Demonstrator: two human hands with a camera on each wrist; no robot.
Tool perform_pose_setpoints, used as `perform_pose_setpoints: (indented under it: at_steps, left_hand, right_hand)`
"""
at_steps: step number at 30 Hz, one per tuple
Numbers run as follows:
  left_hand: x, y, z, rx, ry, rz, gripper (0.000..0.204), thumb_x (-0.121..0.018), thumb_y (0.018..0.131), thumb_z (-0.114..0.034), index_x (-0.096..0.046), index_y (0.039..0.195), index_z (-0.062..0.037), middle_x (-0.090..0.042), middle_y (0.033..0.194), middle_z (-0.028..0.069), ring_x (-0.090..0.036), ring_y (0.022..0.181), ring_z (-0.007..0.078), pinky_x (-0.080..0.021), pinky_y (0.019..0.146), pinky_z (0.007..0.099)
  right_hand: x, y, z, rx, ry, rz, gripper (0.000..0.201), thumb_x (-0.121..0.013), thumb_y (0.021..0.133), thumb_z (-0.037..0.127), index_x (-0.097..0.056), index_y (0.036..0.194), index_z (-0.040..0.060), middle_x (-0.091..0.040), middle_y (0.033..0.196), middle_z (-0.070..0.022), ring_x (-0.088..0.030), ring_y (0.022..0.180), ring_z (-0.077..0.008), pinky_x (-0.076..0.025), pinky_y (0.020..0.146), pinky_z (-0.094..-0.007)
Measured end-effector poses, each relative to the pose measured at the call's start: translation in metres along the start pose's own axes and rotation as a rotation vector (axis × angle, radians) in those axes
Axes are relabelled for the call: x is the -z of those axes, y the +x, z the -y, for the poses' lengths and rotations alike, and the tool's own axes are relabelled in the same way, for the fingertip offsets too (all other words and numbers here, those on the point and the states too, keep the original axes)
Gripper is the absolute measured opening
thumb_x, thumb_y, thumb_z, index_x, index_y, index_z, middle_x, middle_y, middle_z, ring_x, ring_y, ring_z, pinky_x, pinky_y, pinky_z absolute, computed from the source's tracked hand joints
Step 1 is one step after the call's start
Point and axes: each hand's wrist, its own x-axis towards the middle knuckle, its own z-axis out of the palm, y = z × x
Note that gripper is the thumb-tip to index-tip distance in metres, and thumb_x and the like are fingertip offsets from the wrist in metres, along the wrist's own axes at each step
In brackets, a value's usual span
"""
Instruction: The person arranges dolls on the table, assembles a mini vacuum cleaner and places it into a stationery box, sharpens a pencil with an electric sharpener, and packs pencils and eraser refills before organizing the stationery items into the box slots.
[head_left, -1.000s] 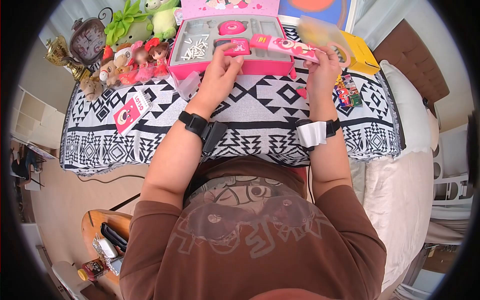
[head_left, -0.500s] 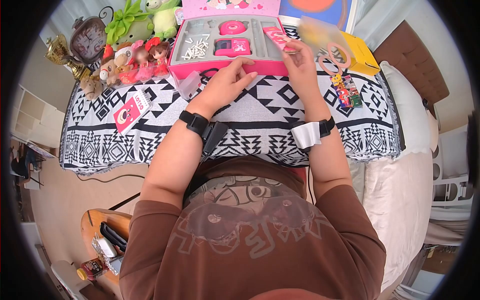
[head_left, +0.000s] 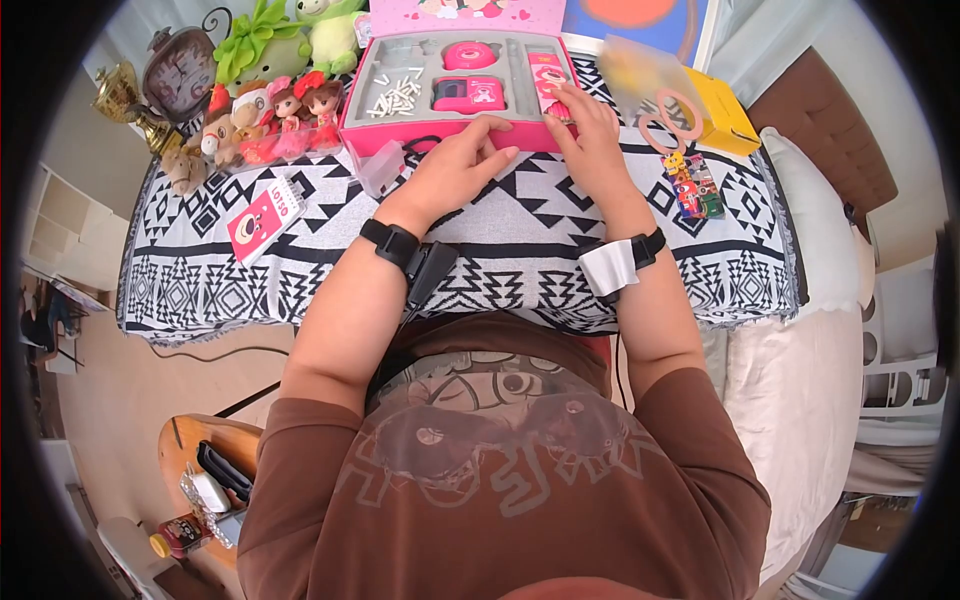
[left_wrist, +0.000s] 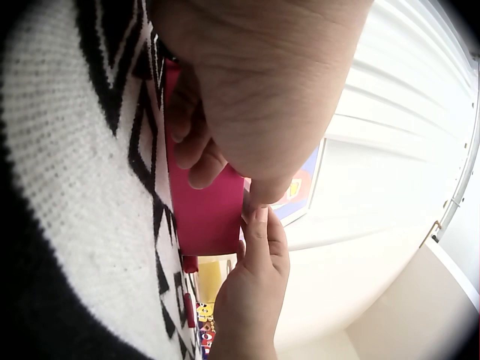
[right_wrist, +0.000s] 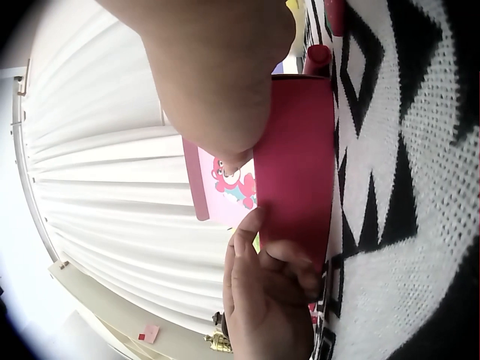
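Nearest, the forearms lie over the patterned cloth (head_left: 520, 225), a dark wristband (head_left: 392, 242) on the left one. Hands are apart. Left hand (head_left: 445, 178) is idle at the front wall of the pink box (head_left: 410, 134), fingers loosely bent, holding nothing; contact with the wall can't be told. Earlier its fingers are up at the dark-and-pink gadget (head_left: 480, 95); now they're back nearer the edge. Right hand (head_left: 597, 152) has fingers relaxed, touching the near end of the pink pack (head_left: 546, 76). Main change: the pack is held above the box in the earliest frame, is tilted at the right-hand slot in the next, and now lies lengthwise in that slot, so the slot is now filled. Same wells as before for the rest: white sticks (head_left: 397, 97) loose in the left one, the dark-and-pink gadget in the middle, the round pink gadget (head_left: 467, 56) just beyond it. A clear plastic piece (head_left: 381, 170) is beside the box's left front corner; the notepad (head_left: 262, 222) lies nearer, to the left. Right of the box: colorful cards (head_left: 705, 190), pink rings (head_left: 642, 133), yellow box (head_left: 728, 120). Farther left, dolls (head_left: 322, 105), then the clock (head_left: 180, 80) and the green plush (head_left: 330, 42). No visible change there.
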Motion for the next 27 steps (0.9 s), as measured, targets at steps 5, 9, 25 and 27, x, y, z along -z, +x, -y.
perform_pose_setpoints:
  at_steps: [5,9,25,27]
  left_hand:
    - [0.000,0.000,0.000,-0.017,-0.005,-0.006,0.033,-0.061,0.095,-0.022,-0.053,0.123,-0.0060,-0.053,0.074,0.0007,-0.048,0.067,0.0086,-0.041,0.062,0.0252]
    - [0.001,0.000,0.000,-0.024,0.014,0.002,0.035,-0.061,0.095,-0.023,-0.052,0.124,-0.0056,-0.052,0.073,0.0005,-0.049,0.067,0.0088,-0.041,0.062,0.0258]
    - [0.004,-0.002,-0.002,-0.032,0.050,0.006,0.037,-0.061,0.095,-0.026,-0.051,0.124,-0.0060,-0.054,0.073,0.0028,-0.052,0.068,0.0119,-0.043,0.064,0.0286]
    - [0.004,-0.003,-0.003,-0.031,0.047,0.009,0.037,-0.061,0.095,-0.026,-0.051,0.124,-0.0060,-0.055,0.074,0.0030,-0.053,0.068,0.0122,-0.043,0.064,0.0288]
  right_hand:
    - [0.001,0.000,0.000,-0.068,-0.060,0.098,0.043,-0.055,0.095,0.032,-0.055,0.129,0.0059,-0.049,0.140,-0.0136,-0.040,0.135,-0.0292,-0.019,0.112,-0.0535]
    - [-0.001,0.003,-0.001,-0.097,-0.063,0.146,0.044,-0.053,0.096,0.032,-0.053,0.132,0.0066,-0.047,0.143,-0.0137,-0.038,0.137,-0.0291,-0.018,0.113,-0.0557]
    - [0.000,0.031,-0.003,-0.194,-0.216,0.368,0.044,-0.046,0.094,0.028,-0.052,0.135,0.0112,-0.045,0.145,-0.0154,-0.039,0.137,-0.0288,-0.020,0.112,-0.0591]
    - [-0.002,0.036,-0.010,-0.190,-0.242,0.401,0.045,-0.045,0.094,0.029,-0.052,0.135,0.0110,-0.045,0.145,-0.0153,-0.038,0.137,-0.0285,-0.020,0.113,-0.0591]
